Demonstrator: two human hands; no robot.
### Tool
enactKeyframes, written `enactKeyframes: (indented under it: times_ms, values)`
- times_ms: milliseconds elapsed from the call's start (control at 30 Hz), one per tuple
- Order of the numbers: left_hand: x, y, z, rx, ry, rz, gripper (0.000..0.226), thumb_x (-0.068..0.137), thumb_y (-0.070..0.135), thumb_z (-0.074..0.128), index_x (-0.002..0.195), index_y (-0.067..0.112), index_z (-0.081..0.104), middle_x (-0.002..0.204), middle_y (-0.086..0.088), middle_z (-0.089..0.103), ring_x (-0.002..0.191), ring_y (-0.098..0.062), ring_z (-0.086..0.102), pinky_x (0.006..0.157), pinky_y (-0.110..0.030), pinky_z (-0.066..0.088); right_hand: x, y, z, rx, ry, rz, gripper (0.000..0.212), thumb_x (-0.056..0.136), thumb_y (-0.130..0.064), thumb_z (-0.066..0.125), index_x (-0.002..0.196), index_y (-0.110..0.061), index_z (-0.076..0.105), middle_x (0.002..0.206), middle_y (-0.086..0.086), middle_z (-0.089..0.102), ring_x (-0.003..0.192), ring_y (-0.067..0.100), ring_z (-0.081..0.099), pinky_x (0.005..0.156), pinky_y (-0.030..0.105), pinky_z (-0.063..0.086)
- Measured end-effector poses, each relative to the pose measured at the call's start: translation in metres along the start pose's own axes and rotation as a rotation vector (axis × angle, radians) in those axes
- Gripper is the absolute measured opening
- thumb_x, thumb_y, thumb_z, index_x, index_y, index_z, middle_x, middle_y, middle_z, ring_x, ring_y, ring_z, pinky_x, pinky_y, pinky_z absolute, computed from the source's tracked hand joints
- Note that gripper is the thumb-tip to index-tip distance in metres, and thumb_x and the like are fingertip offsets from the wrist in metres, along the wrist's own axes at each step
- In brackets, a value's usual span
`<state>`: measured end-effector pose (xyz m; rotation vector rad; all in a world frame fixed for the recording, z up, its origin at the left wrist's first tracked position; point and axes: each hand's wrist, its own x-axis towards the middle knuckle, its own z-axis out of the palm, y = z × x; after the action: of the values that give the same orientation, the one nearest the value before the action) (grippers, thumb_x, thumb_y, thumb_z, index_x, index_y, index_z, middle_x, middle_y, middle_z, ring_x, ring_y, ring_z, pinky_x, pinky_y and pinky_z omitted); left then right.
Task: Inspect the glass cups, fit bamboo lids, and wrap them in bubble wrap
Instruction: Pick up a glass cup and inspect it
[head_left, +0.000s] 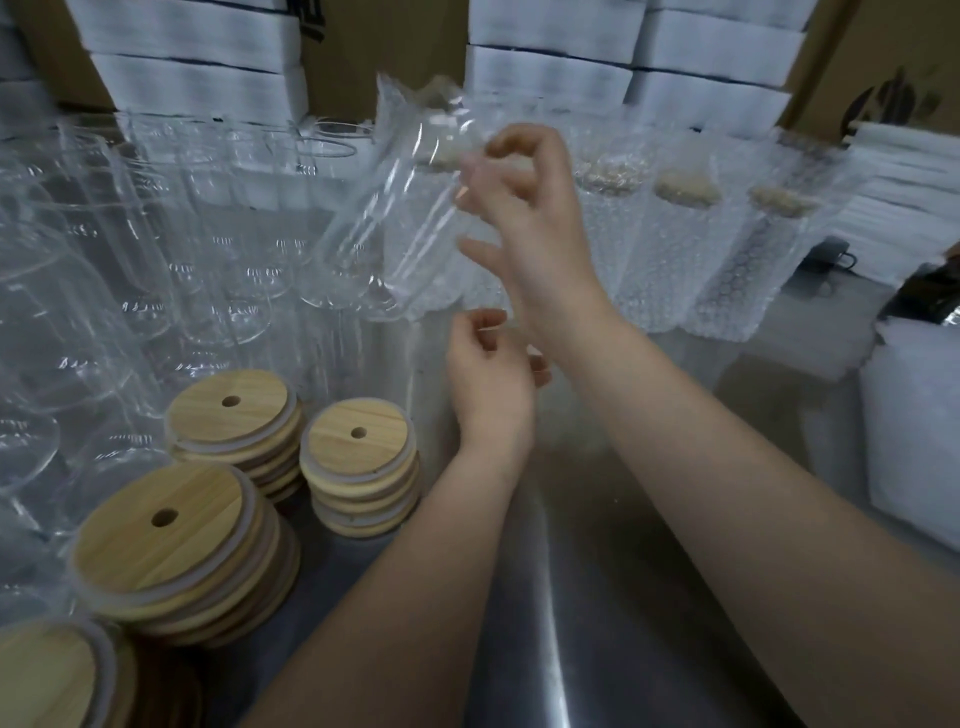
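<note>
Running off the left edge, bare glasses (156, 249) overlap confusingly, and the nearest of the bamboo lid stacks (176, 545) is cut off at the bottom. At centre a blurred glass cup (384, 234), part-sheathed in bubble wrap (410, 114), tilts beside the curled right hand (524, 218), with the left hand (488, 379) curled below; whether either grips anything I cannot tell. Wrapped cups (675, 249) stand far right on the steel table (597, 597), with white foam boxes (197, 52) and cartons (857, 52) behind.

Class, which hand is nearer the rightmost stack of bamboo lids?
Left. The left hand hovers just right of the lid stack; the right hand is raised farther back, holding a wrapped cup.
</note>
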<state>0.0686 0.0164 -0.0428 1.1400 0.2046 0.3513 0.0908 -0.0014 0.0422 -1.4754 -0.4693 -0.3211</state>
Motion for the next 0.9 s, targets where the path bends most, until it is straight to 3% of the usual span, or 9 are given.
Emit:
enactKeyframes:
  times_ms: [133, 267, 367, 467, 567, 633, 733, 833, 900]
  values:
    - [0.002, 0.012, -0.002, -0.287, 0.021, -0.092, 0.014, 0.102, 0.009, 0.039, 0.095, 0.011, 0.051, 0.078, -0.010, 0.059, 0.063, -0.021, 0.061, 0.058, -0.028, 0.056, 0.002, -0.004, -0.044, 0.456, 0.138, 0.202, 0.013, 0.098, -0.032, 0.058, 0.109, -0.027, 0.054, 0.107, 0.008, 0.052, 0.093, 0.025, 0.060, 0.085, 0.048, 0.058]
    - [0.004, 0.017, -0.007, -0.532, -0.080, -0.225, 0.019, 0.101, 0.023, 0.044, 0.095, 0.008, 0.054, 0.077, -0.007, 0.068, 0.077, -0.022, 0.068, 0.071, -0.030, 0.058, -0.004, 0.010, -0.073, 0.432, 0.231, 0.382, 0.054, 0.094, -0.051, 0.057, 0.140, -0.024, 0.051, 0.101, 0.004, 0.056, 0.080, 0.019, 0.061, 0.069, 0.034, 0.055]
    - [0.002, 0.015, -0.009, -0.425, -0.164, -0.215, 0.032, 0.101, 0.041, 0.045, 0.099, 0.012, 0.059, 0.112, -0.014, 0.066, 0.102, -0.025, 0.070, 0.080, -0.031, 0.057, -0.012, 0.024, -0.082, 0.356, 0.268, 0.440, 0.059, 0.094, -0.053, 0.055, 0.142, -0.019, 0.048, 0.106, 0.007, 0.056, 0.088, 0.022, 0.058, 0.077, 0.035, 0.052]
    - [-0.004, 0.015, -0.007, -0.205, -0.233, -0.113, 0.038, 0.093, 0.047, 0.052, 0.111, 0.014, 0.059, 0.123, -0.014, 0.064, 0.111, -0.025, 0.066, 0.094, -0.038, 0.054, -0.017, 0.034, -0.086, 0.327, 0.315, 0.347, 0.032, 0.098, -0.042, 0.053, 0.126, -0.025, 0.052, 0.103, 0.006, 0.058, 0.083, 0.019, 0.061, 0.074, 0.034, 0.053]
    - [-0.010, 0.015, -0.003, -0.101, -0.317, -0.043, 0.060, 0.073, 0.044, 0.072, 0.122, 0.014, 0.055, 0.126, -0.013, 0.061, 0.109, -0.022, 0.065, 0.093, -0.038, 0.055, -0.020, 0.039, -0.086, 0.346, 0.315, 0.306, 0.023, 0.098, -0.037, 0.057, 0.117, -0.024, 0.053, 0.101, 0.005, 0.059, 0.079, 0.017, 0.064, 0.068, 0.035, 0.056]
    - [-0.011, 0.012, -0.001, -0.013, -0.350, -0.011, 0.075, 0.064, 0.032, 0.085, 0.129, 0.015, 0.050, 0.130, -0.013, 0.057, 0.112, -0.022, 0.064, 0.094, -0.038, 0.055, -0.021, 0.040, -0.086, 0.334, 0.324, 0.292, 0.026, 0.096, -0.036, 0.060, 0.116, -0.021, 0.053, 0.103, 0.007, 0.061, 0.083, 0.019, 0.066, 0.078, 0.044, 0.057]
    - [-0.009, 0.011, -0.001, 0.023, -0.344, 0.008, 0.078, 0.061, 0.024, 0.079, 0.132, 0.016, 0.047, 0.132, -0.012, 0.055, 0.116, -0.024, 0.063, 0.095, -0.041, 0.055, -0.023, 0.039, -0.085, 0.326, 0.306, 0.302, 0.037, 0.098, -0.036, 0.057, 0.125, -0.012, 0.050, 0.111, 0.012, 0.063, 0.100, 0.030, 0.065, 0.096, 0.057, 0.049]
    - [-0.006, 0.012, -0.003, -0.051, -0.318, -0.057, 0.075, 0.064, 0.020, 0.081, 0.132, 0.013, 0.048, 0.131, -0.016, 0.058, 0.114, -0.027, 0.064, 0.097, -0.043, 0.053, -0.026, 0.037, -0.084, 0.351, 0.201, 0.359, 0.032, 0.102, -0.040, 0.046, 0.113, -0.013, 0.058, 0.099, 0.007, 0.071, 0.091, 0.022, 0.070, 0.083, 0.039, 0.059]
    - [-0.003, 0.012, -0.004, -0.148, -0.317, -0.105, 0.067, 0.076, 0.014, 0.079, 0.135, 0.009, 0.048, 0.128, -0.016, 0.062, 0.103, -0.022, 0.069, 0.084, -0.033, 0.058, -0.030, 0.040, -0.086, 0.297, 0.123, 0.432, 0.043, 0.103, -0.045, 0.039, 0.123, -0.012, 0.058, 0.113, 0.009, 0.070, 0.104, 0.023, 0.067, 0.092, 0.037, 0.055]
